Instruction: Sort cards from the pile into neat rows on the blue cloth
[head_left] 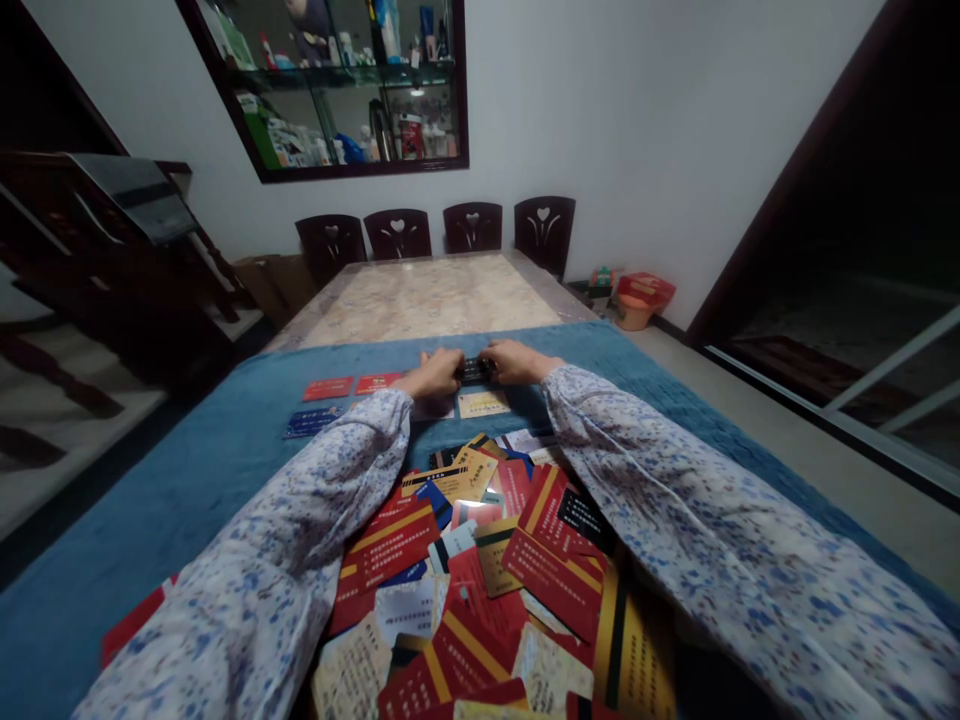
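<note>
At the left, a stretch of blue cloth is seen, with room apparently left there for the forearm. Next, a red card and, nearer the wearer, a blue card are laid flat; beside the first, a second red card is partly covered by the left hand.

In the middle, the black card is held between the two hands above the cloth's far part. Its left end is pinched by the left hand and its right end by the right hand; the exact finger placement cannot be told. The card is judged light, thin, fairly stiff and somewhat slick, best held by its short ends, where the printed face is left uncovered.

Just nearer, a cream card is lain flat, and below it a loose pile of cards is framed by both sleeves; its overlapping edges could easily be dragged by a low cuff. Farther right, the cloth is continued to the table's right edge, where sideways room seems to be offered.
</note>
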